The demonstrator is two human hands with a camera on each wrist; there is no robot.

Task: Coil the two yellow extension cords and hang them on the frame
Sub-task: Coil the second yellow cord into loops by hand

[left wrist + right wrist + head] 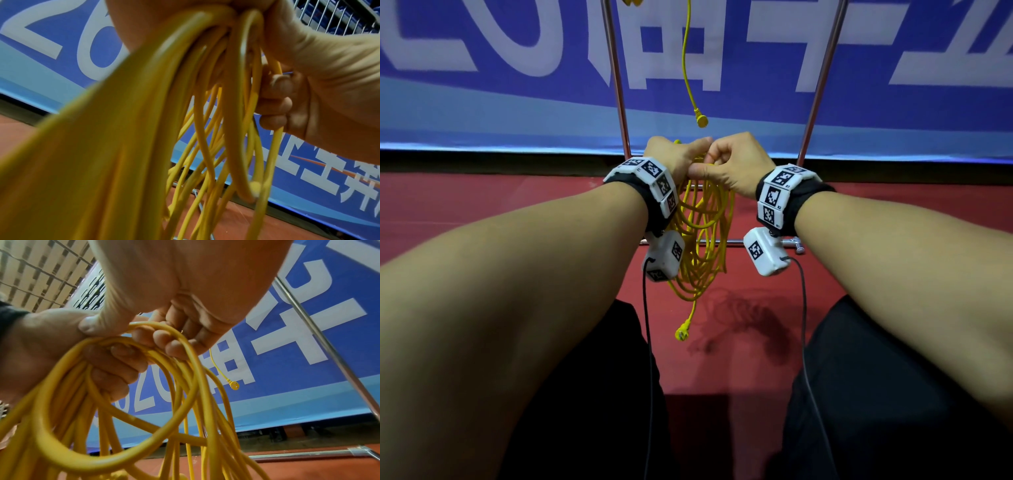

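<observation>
Yellow cord [700, 240] hangs in loose loops (plug [681, 334] dangling), gripped by left hand [674, 157] and right hand [736, 161].

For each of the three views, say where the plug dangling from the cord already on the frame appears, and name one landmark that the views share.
Head: the dangling plug hangs at upper centre, just above both hands, between the frame's poles.
Left wrist: not in it; the coil and the hands fill the view.
Right wrist: the plug shows small at centre right, against the banner.
Shared landmark: the blue banner with white characters, behind everything in all three.
</observation>
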